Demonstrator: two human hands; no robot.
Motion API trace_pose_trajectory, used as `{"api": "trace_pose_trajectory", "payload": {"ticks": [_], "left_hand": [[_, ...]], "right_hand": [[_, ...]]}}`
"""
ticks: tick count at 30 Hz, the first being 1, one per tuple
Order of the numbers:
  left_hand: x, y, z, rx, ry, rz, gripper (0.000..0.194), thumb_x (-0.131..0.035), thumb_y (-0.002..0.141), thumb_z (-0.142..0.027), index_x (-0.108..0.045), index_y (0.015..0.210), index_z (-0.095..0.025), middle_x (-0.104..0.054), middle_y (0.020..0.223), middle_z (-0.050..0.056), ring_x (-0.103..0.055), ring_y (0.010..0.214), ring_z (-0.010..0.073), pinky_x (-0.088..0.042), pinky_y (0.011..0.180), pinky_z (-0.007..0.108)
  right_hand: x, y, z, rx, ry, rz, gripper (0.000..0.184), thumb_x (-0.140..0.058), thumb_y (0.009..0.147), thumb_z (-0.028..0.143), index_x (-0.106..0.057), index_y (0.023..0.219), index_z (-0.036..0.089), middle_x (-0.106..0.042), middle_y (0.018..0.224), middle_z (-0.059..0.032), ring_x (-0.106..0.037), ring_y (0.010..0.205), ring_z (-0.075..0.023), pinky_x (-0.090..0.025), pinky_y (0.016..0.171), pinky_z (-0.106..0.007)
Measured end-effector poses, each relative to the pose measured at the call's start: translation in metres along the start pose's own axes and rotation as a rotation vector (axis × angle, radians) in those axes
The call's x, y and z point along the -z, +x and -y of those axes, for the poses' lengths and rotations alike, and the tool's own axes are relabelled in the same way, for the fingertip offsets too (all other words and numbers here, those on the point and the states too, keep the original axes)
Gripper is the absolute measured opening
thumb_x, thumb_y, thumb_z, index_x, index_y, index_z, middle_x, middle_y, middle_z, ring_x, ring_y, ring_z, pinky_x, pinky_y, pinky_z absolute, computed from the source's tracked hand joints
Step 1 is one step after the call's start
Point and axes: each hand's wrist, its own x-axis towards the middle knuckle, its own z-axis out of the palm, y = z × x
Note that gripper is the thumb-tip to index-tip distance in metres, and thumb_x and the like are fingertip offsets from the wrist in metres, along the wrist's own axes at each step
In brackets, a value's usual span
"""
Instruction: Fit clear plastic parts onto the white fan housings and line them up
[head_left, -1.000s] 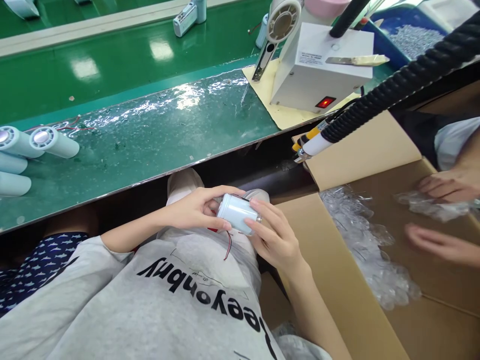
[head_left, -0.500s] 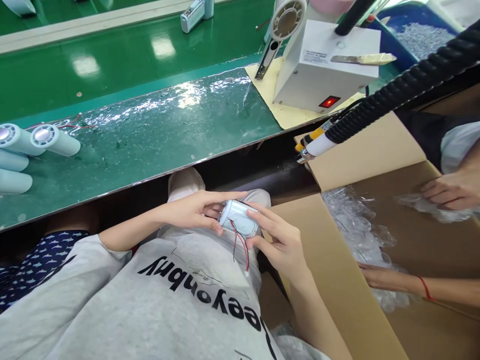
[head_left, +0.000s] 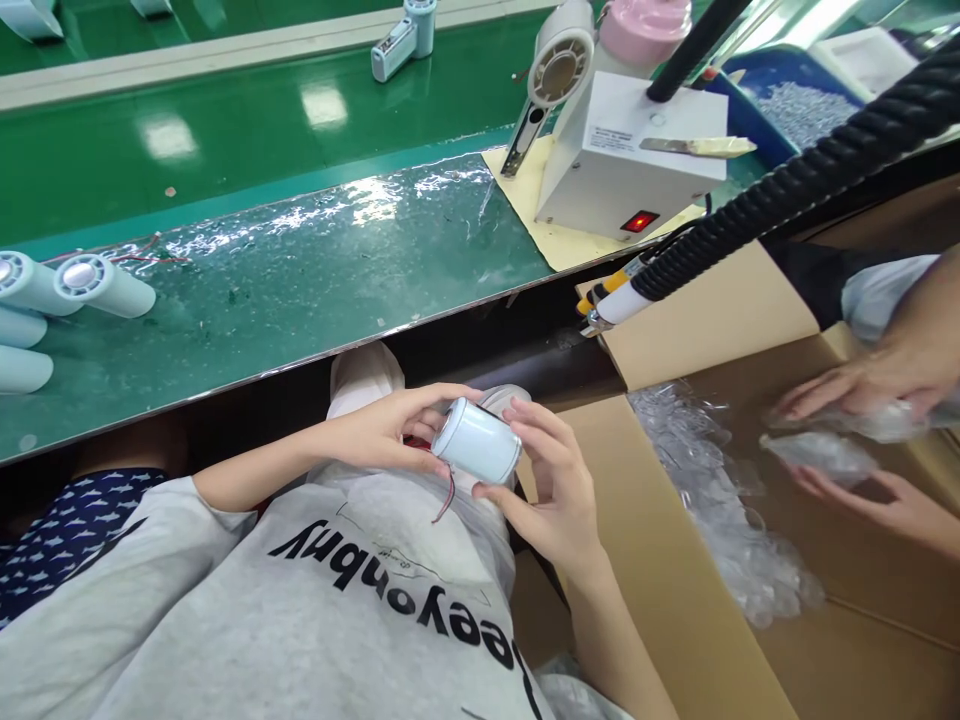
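fingers of the left hand [head_left: 390, 425], near the middle of the frame, close around the left end of a pale blue, smooth cylindrical plastic housing [head_left: 480, 443], forefinger along its upper edge and thumb below. thin dark red wires [head_left: 445, 500] hang from that end, near the thumb. fingers of the right hand [head_left: 551, 490] are curved and spread wide from the thumb about the housing's right end; i cannot tell whether they press on it. the housing lies tilted above the lap, its right end lower than its left.

at the left edge of the frame, several pale blue cylinders with round ends [head_left: 105, 285] lie on a glossy green tabletop [head_left: 322, 270]. at the upper right stands a grey-white box-shaped device with a lit red switch [head_left: 626, 150], and a ribbed black hose [head_left: 795, 180] slants in front of it. at the lower right, an open brown cardboard box [head_left: 675, 560] contains clear plastic pieces [head_left: 724, 500]; beside these, a co-worker's two hands [head_left: 870, 390] are around more clear plastic.
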Motion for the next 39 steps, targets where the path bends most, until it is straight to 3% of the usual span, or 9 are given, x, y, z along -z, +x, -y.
{"api": "trace_pose_trajectory", "payload": {"ticks": [4, 10, 16, 21, 26, 29, 33, 35, 39], "left_hand": [[-0.005, -0.001, -0.002, -0.061, 0.049, -0.041, 0.075, -0.087, 0.081, -0.022, -0.055, 0.149, -0.025, -0.072, 0.130, 0.013, -0.075, 0.113, 0.0251, -0.061, 0.097, 0.039], [-0.007, -0.002, 0.000, -0.147, 0.107, -0.078, 0.071, -0.086, 0.083, -0.024, -0.055, 0.148, -0.027, -0.066, 0.143, 0.014, -0.070, 0.124, 0.0268, -0.059, 0.103, 0.041], [0.006, -0.002, 0.002, -0.093, 0.096, -0.058, 0.086, -0.092, 0.078, -0.036, -0.050, 0.153, -0.031, -0.054, 0.158, 0.016, -0.065, 0.134, 0.0295, -0.055, 0.109, 0.044], [0.013, 0.007, 0.003, 0.135, -0.109, 0.106, 0.083, -0.071, 0.086, -0.076, -0.054, 0.144, -0.020, -0.074, 0.118, 0.014, -0.077, 0.098, 0.0249, -0.061, 0.086, 0.038], [0.000, 0.015, 0.001, 0.195, -0.245, 0.055, 0.072, -0.078, 0.085, -0.066, -0.051, 0.135, -0.021, -0.072, 0.105, 0.006, -0.075, 0.080, 0.0175, -0.061, 0.079, 0.036], [-0.006, 0.014, -0.002, 0.117, -0.235, -0.043, 0.073, -0.090, 0.080, -0.045, -0.048, 0.136, -0.024, -0.067, 0.119, 0.007, -0.073, 0.088, 0.0168, -0.059, 0.076, 0.032], [-0.006, 0.008, -0.010, 0.077, -0.067, -0.147, 0.073, -0.090, 0.072, -0.028, -0.050, 0.133, -0.023, -0.065, 0.122, 0.009, -0.070, 0.098, 0.0199, -0.059, 0.081, 0.034], [-0.005, 0.005, -0.014, 0.056, 0.000, -0.177, 0.072, -0.088, 0.071, -0.027, -0.051, 0.132, -0.022, -0.066, 0.119, 0.008, -0.070, 0.098, 0.0205, -0.059, 0.086, 0.037], [0.000, 0.004, -0.021, -0.004, 0.090, -0.188, 0.068, -0.084, 0.070, -0.028, -0.053, 0.130, -0.021, -0.068, 0.118, 0.009, -0.071, 0.101, 0.0228, -0.060, 0.093, 0.041]], "right_hand": [[-0.001, -0.002, 0.002, -0.296, 0.194, 0.067, 0.083, -0.080, 0.084, 0.069, -0.053, 0.153, 0.032, -0.059, 0.152, -0.0158, -0.065, 0.133, -0.0348, -0.064, 0.102, -0.052], [-0.002, 0.006, 0.013, -0.579, 0.410, 0.115, 0.060, -0.083, 0.087, 0.059, -0.065, 0.134, 0.027, -0.076, 0.125, -0.0118, -0.076, 0.112, -0.0307, -0.068, 0.090, -0.044], [-0.004, 0.000, 0.008, -0.341, 0.238, 0.007, 0.058, -0.090, 0.082, 0.031, -0.066, 0.135, 0.030, -0.076, 0.130, -0.0094, -0.074, 0.119, -0.0300, -0.067, 0.098, -0.047], [-0.004, 0.002, 0.000, -0.076, 0.036, -0.006, 0.054, -0.077, 0.085, 0.010, -0.066, 0.133, 0.032, -0.073, 0.138, -0.0113, -0.073, 0.123, -0.0310, -0.066, 0.099, -0.052], [0.005, 0.007, -0.010, 0.100, -0.024, 0.061, 0.053, -0.073, 0.090, 0.010, -0.064, 0.135, 0.035, -0.069, 0.144, -0.0096, -0.071, 0.127, -0.0298, -0.065, 0.099, -0.051], [0.037, 0.002, -0.034, -0.083, -0.070, -0.039, 0.049, -0.083, 0.086, 0.027, -0.066, 0.132, 0.029, -0.069, 0.144, -0.0129, -0.068, 0.132, -0.0334, -0.059, 0.108, -0.056], [0.106, -0.008, -0.099, -0.675, -0.403, -0.554, 0.045, -0.062, 0.093, 0.060, -0.068, 0.112, 0.020, -0.076, 0.107, -0.0108, -0.074, 0.109, -0.0312, -0.063, 0.094, -0.051], [0.135, -0.007, -0.132, -0.827, -0.513, -0.564, 0.052, -0.052, 0.095, 0.063, -0.066, 0.109, 0.015, -0.074, 0.102, -0.0149, -0.074, 0.106, -0.0356, -0.062, 0.091, -0.056], [0.156, -0.004, -0.163, -0.958, -0.602, -0.251, 0.038, -0.069, 0.096, 0.053, -0.070, 0.104, 0.015, -0.076, 0.104, -0.0122, -0.073, 0.103, -0.0308, -0.058, 0.097, -0.055]]}}
